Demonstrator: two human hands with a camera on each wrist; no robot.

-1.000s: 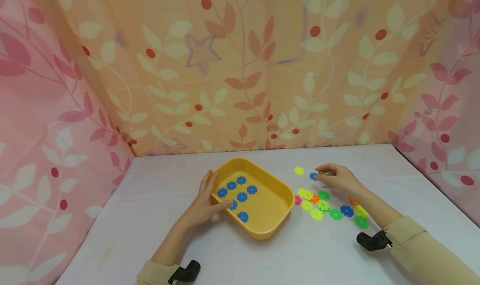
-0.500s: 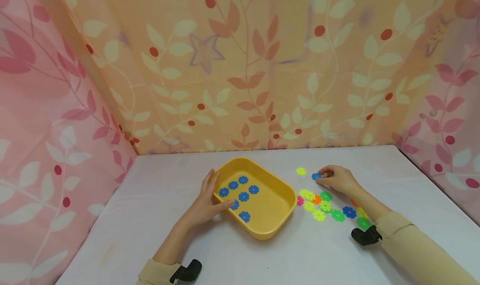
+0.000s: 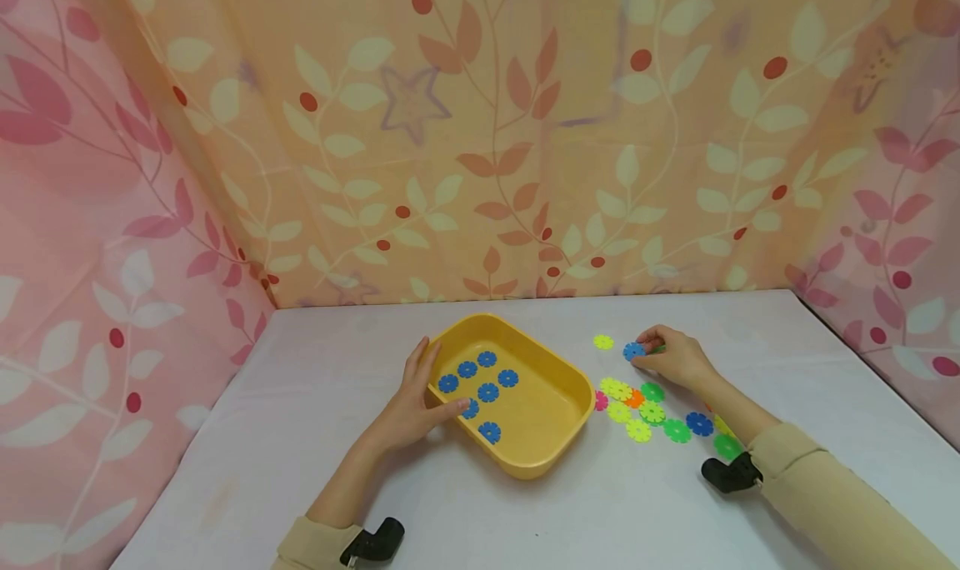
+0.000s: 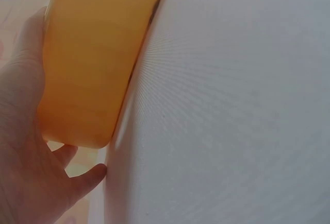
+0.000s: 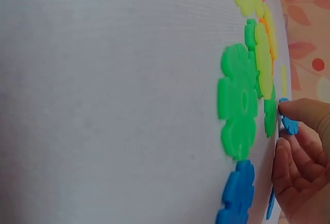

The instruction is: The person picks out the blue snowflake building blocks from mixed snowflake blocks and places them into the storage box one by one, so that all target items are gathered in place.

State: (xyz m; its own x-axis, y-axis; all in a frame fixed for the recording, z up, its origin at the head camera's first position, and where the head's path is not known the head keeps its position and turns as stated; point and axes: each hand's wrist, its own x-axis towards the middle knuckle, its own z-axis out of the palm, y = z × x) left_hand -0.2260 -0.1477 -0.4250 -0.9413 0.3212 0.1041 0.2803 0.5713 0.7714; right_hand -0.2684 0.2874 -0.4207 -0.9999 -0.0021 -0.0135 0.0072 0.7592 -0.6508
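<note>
A yellow plastic tray point(image 3: 547, 416) sits on the table with several blue flower-shaped discs point(image 3: 488, 392) inside. My left hand point(image 3: 408, 407) holds its left corner, thumb over the near rim and fingers along the left end; in the left wrist view that hand lies against the tray wall point(image 4: 93, 69). To the right of the tray, my right hand point(image 3: 678, 359) pinches a blue flower-shaped disc point(image 3: 633, 352), slightly tilted, between thumb and fingers. Something green shows beside those fingers, partly hidden. The right wrist view also shows the pinched blue disc point(image 5: 290, 125).
A loose pile of yellow, green, orange and pink discs point(image 3: 618, 412) lies between tray and right forearm. Another blue disc point(image 3: 700, 424) lies near the forearm, which partly hides some pieces. One yellow disc point(image 3: 603, 342) lies apart farther back. Patterned cloth point(image 3: 480, 178) bounds the table.
My right fingers have closed in on the blue disc, and its near face now tilts up toward the view. The left hand and tray stay put; the head view shifts slightly.
</note>
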